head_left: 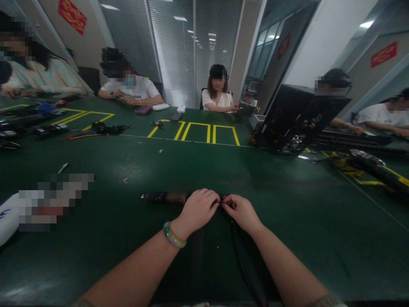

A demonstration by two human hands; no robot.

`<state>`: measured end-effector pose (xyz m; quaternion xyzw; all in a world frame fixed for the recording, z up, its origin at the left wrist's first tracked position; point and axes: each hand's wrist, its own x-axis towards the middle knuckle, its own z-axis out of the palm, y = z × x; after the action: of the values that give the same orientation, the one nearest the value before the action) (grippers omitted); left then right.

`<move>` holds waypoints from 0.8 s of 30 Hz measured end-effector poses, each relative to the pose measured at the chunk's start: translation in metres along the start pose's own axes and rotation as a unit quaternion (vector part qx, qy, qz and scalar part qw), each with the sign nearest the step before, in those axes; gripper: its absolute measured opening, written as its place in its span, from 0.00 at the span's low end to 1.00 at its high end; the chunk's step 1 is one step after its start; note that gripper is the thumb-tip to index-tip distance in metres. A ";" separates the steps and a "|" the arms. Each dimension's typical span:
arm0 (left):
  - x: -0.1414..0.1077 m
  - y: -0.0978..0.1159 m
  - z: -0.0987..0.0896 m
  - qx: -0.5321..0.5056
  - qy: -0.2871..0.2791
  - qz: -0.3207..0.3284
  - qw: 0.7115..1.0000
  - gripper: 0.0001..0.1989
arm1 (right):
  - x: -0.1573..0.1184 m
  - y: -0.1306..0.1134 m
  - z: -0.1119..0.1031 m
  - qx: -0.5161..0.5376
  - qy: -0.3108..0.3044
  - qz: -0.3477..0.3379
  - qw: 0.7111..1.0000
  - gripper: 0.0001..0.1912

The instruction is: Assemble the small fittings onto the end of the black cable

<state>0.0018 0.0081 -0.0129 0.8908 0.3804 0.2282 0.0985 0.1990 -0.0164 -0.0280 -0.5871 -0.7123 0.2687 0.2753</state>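
A dark, tube-shaped electric screwdriver lies on the green table, its metal tip pointing left. My left hand rests over the screwdriver's right end, its fingers bent and closed around that part. Close beside it, my right hand is closed in a pinch, fingertips nearly touching those of my left. From beneath my right hand a black cable runs down toward the table's near edge. Whatever small part sits between the fingertips is mostly hidden. A green bangle circles my left wrist.
A black computer case stands tilted at the back right. Bundled wires lie at the back left, near yellow tape outlines. A white object, partly blurred out, is at the left. Several co-workers sit around the table.
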 end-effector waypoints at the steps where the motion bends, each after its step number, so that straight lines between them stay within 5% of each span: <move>1: 0.000 0.000 0.000 0.000 0.000 0.002 1.000 0.05 | 0.000 0.000 0.000 0.001 0.003 -0.003 1.000 0.05; 24: -0.002 -0.004 0.008 0.038 0.009 0.014 0.999 0.06 | 0.001 0.002 0.003 -0.015 -0.007 -0.020 1.000 0.06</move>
<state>0.0023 0.0095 -0.0218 0.8971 0.3773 0.2224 0.0579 0.1979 -0.0152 -0.0317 -0.5751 -0.7295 0.2567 0.2668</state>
